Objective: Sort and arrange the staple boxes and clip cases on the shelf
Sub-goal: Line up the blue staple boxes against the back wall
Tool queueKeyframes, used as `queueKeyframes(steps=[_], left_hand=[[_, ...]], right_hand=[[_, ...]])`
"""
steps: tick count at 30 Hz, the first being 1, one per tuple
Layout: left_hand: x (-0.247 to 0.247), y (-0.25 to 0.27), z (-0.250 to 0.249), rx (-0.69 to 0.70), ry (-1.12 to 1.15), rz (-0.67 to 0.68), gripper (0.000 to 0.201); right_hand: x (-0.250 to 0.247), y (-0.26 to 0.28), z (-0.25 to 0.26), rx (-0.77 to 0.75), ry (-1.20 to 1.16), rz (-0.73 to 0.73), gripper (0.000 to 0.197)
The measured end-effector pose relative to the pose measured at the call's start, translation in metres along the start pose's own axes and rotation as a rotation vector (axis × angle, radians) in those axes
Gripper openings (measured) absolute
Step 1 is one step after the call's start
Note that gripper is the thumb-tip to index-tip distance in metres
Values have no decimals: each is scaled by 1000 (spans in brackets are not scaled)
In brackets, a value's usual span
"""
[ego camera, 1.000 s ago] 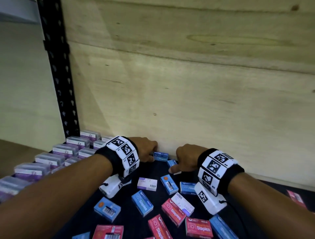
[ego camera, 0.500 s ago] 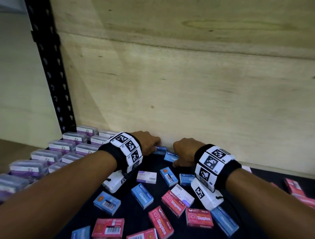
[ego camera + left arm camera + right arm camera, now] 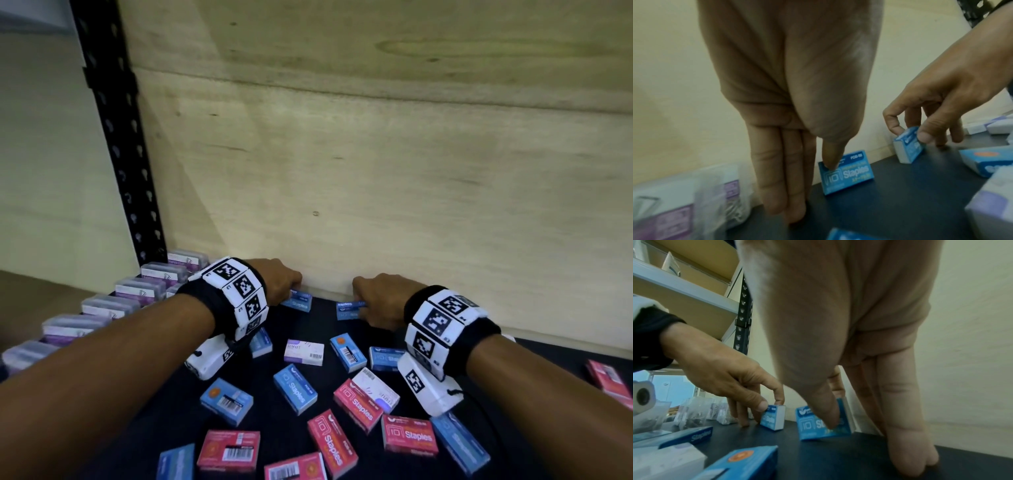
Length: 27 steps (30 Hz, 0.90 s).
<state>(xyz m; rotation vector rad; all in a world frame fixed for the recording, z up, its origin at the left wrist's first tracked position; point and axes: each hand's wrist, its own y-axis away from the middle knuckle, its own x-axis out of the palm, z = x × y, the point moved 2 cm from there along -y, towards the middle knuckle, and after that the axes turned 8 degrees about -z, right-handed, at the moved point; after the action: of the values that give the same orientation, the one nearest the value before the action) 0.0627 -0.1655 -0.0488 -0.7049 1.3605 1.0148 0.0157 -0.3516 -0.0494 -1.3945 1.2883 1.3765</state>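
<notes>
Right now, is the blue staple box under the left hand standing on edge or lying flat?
On edge: the blue staple box stands upright against the wooden back panel, pinched by the left hand.

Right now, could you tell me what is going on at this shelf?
A person is sorting staple boxes on the dark shelf. The left hand pinches one blue staple box on its edge by the wooden back panel, and the right hand pinches a second blue box beside it. Clear clip cases stand in rows at the left; red, blue and white boxes lie scattered in front.
</notes>
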Motion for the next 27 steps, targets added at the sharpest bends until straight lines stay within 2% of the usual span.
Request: queueKeyframes(steps=[27], left_hand=[[10, -5, -3, -25, -15, -108, 33]], right_hand=[[1, -14, 17, 15, 30, -47, 40]])
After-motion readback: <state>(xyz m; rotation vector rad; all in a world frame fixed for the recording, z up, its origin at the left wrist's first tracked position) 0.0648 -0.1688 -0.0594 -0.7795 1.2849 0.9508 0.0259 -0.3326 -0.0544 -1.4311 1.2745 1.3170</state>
